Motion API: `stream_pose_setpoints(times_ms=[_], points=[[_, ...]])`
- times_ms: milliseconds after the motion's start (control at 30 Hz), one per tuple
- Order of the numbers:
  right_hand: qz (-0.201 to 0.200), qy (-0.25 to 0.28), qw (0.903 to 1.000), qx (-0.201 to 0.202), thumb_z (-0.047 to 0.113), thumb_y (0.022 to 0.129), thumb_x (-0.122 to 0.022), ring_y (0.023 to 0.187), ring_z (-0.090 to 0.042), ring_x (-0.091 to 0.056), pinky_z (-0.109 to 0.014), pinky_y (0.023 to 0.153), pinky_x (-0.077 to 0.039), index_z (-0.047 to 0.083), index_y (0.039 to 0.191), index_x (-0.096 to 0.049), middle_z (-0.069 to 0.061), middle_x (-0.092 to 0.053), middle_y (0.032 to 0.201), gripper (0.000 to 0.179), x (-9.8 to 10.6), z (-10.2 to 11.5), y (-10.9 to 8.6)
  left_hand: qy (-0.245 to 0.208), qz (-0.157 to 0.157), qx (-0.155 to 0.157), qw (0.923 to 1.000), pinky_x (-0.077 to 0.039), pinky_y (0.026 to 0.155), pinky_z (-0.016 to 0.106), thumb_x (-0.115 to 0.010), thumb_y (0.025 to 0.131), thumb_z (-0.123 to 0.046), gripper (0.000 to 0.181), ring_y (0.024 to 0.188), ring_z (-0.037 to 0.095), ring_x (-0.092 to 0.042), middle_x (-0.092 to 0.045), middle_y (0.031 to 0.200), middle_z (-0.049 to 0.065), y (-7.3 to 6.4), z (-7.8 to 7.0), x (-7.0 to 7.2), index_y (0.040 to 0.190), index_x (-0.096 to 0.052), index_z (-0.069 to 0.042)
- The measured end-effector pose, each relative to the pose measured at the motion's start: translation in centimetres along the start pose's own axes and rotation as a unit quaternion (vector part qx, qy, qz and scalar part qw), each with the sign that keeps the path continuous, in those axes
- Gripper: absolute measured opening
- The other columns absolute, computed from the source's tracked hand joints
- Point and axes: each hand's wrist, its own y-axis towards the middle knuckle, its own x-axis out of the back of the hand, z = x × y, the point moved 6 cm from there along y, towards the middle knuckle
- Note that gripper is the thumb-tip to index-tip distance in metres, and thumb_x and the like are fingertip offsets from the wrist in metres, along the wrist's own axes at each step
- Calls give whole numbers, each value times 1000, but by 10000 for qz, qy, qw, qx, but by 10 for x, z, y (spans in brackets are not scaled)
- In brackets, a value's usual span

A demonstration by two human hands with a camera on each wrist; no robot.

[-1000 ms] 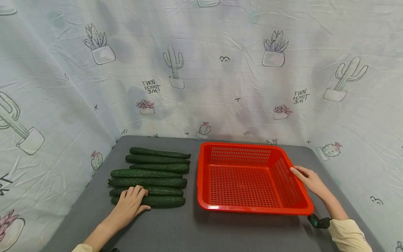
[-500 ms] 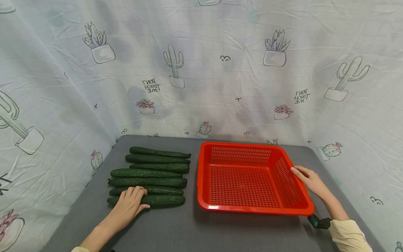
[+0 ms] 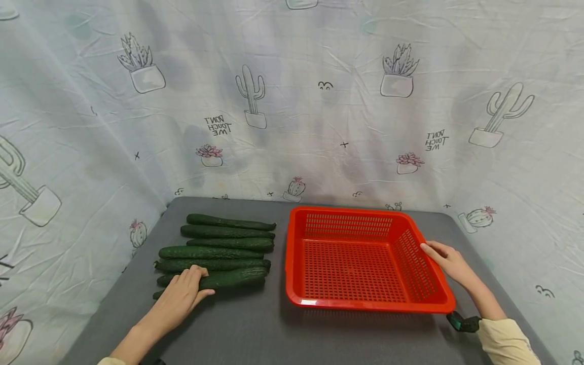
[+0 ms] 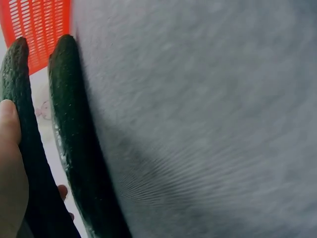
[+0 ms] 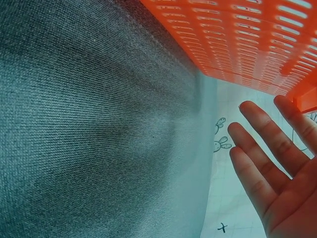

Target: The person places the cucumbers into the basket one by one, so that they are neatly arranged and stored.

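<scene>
In the head view, my left hand (image 3: 182, 291) grips the nearest cucumber (image 3: 234, 277), its right part raised over the cucumber behind it. From the left wrist, the thumb (image 4: 9, 121) lies across the held cucumber (image 4: 37, 168), and fingertips (image 4: 63, 191) show past its far side. Close below it lies a second cucumber (image 4: 74, 124). My right hand (image 3: 449, 261) is at the right side of a red plastic basket (image 3: 365, 304), its thumb on the rim. The right wrist view shows its other fingers (image 5: 262, 171) straight and spread beside the basket wall (image 5: 237, 44).
Several more cucumbers (image 3: 212, 252) lie side by side in a row at the left of the grey table (image 3: 237, 329). No cucumber is inside the basket. A printed cloth (image 3: 292, 101) hangs behind and along both sides.
My left hand has lifted the nearest cucumber's right part up and back over its neighbour, after its left end shifted slightly left. The right hand and basket have stayed put.
</scene>
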Motion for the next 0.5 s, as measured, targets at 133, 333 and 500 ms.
stream_pose_setpoints(times_ms=[133,333,500], points=[[27,74,10000,34,36,98,-44,80,2,-57,-26,68,-50,0,126,-52,-18,-63,109,46,-2,0,1,-111,46,162,9998,-35,60,26,-69,81,-36,38,71,5,-42,-48,88,-5,3,3,3,104,-47,-14],[-11,52,9999,112,32,99,-44,80,5,-56,-25,67,-49,-1,126,-52,-17,-62,109,44,-1,-3,-2,-654,378,602,9953,-40,69,34,-60,89,-40,37,79,8,-47,-54,95,-3,7,3,1,112,-48,-14],[-4,66,9998,173,31,99,-44,79,3,-57,-25,66,-49,-1,125,-52,-17,-63,108,43,-1,-2,0,-908,422,954,9904,-42,73,39,-57,89,-47,43,86,13,-52,-55,103,0,14,3,3,115,-48,-14]])
